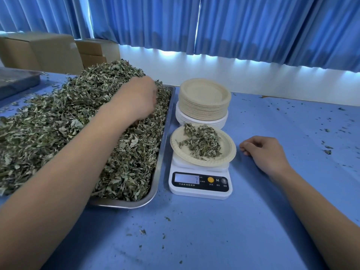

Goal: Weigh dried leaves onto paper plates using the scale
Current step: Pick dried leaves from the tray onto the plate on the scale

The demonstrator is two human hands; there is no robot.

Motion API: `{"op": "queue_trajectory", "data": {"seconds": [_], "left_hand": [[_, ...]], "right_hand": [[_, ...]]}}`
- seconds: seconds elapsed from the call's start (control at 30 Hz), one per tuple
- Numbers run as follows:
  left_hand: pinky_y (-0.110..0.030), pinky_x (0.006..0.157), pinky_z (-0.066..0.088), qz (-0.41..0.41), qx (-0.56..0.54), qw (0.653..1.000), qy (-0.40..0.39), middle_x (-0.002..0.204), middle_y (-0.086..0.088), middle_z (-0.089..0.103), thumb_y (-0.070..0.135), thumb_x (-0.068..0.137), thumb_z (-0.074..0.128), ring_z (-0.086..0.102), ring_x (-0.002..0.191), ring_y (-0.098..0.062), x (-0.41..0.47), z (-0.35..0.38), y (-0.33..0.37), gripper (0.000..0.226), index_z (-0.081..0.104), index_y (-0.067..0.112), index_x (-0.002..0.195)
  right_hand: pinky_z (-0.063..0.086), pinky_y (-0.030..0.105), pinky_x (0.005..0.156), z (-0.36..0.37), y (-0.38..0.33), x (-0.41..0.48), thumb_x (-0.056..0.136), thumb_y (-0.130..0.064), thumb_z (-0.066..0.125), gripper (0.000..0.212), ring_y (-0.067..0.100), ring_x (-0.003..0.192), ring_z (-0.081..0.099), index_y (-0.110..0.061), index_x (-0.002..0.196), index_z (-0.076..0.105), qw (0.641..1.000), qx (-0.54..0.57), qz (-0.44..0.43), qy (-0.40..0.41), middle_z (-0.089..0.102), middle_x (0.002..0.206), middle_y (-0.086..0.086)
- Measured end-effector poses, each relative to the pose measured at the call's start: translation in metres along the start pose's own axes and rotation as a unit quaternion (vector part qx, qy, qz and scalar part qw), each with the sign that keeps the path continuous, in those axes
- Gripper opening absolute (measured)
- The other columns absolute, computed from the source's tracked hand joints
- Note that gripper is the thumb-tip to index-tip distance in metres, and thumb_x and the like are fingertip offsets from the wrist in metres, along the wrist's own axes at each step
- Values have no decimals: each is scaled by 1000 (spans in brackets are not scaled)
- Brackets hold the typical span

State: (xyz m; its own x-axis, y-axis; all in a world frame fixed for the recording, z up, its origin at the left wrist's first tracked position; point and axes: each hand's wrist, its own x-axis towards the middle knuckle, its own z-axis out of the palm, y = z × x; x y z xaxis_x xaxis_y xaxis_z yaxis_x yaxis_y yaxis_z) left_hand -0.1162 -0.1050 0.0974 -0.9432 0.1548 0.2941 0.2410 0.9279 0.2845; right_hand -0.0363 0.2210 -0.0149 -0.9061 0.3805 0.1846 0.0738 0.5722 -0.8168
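Observation:
A big heap of dried leaves (58, 121) fills a steel tray (161, 151) on the left of the blue table. My left hand (140, 98) reaches into the heap near the tray's far right side, fingers dug down among the leaves and partly hidden. A white digital scale (200, 182) stands right of the tray. On it lies a beige paper plate (228, 151) with a small pile of leaves (202, 143). My right hand (263, 151) rests on the table just right of the scale, fingers loosely curled, holding nothing.
A stack of paper plates (204, 100) stands behind the scale. Cardboard boxes (48, 51) and a second grey tray (15, 80) sit at the far left. Leaf crumbs are scattered over the blue table (214, 230). Blue curtains hang behind.

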Motion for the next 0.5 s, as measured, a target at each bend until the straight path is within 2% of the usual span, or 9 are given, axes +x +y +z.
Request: {"op": "queue_trajectory", "data": {"seconds": [0.07,0.1,0.13,0.2,0.27,0.33,0.43,0.5], "left_hand": [[-52,91,55,-51,95,992,-58,107,-13,68,0,84,69,65,93,-35,-2,-3,-18,19,69,10,101],[-54,94,53,-58,114,988,-91,111,-12,67,4,85,70,64,97,-36,-4,-3,-24,22,69,12,105],[-53,95,52,-52,110,987,-104,112,-10,67,8,86,72,64,97,-34,-5,-2,-26,22,70,15,107],[-45,88,55,-22,54,995,-77,105,-3,69,16,88,72,66,89,-25,-7,-1,-21,15,71,21,102],[-32,74,52,7,-32,998,-44,93,4,70,23,91,70,65,76,-13,-11,1,-8,5,71,24,95],[-25,71,48,40,-64,995,-65,90,6,69,29,92,69,64,78,-10,-15,8,7,8,74,23,95],[-23,61,45,73,-40,988,-127,87,3,70,29,91,70,62,75,-10,-24,26,23,12,74,18,94],[-30,66,52,74,-23,987,-140,87,0,69,28,90,72,64,78,-15,-29,36,30,15,73,15,96]], "right_hand": [[47,26,68,1,-4,0,96,-22,62,16,2,61,65,-19,86,75,999,37,0,3,74,75,-5],[47,28,66,2,-7,-1,96,-26,62,16,6,60,66,-19,89,74,998,56,3,3,75,76,-3],[46,30,61,2,-10,-1,96,-30,62,17,9,59,67,-18,92,74,997,74,7,-1,74,75,-2],[42,32,51,3,-15,-2,95,-38,64,24,15,55,65,-16,95,73,994,105,18,-24,73,72,0],[38,32,48,5,-19,-5,94,-41,67,29,19,53,63,-12,94,72,990,126,26,-56,70,67,3],[37,32,48,9,-21,-8,93,-36,71,28,21,54,62,-8,93,72,986,140,31,-85,68,65,5],[40,29,45,11,-25,-12,93,-26,73,23,18,54,63,-3,96,71,981,153,45,-114,69,66,8],[43,26,45,10,-27,-14,93,-21,73,21,17,55,64,-1,97,69,977,166,55,-124,70,68,9]]}}
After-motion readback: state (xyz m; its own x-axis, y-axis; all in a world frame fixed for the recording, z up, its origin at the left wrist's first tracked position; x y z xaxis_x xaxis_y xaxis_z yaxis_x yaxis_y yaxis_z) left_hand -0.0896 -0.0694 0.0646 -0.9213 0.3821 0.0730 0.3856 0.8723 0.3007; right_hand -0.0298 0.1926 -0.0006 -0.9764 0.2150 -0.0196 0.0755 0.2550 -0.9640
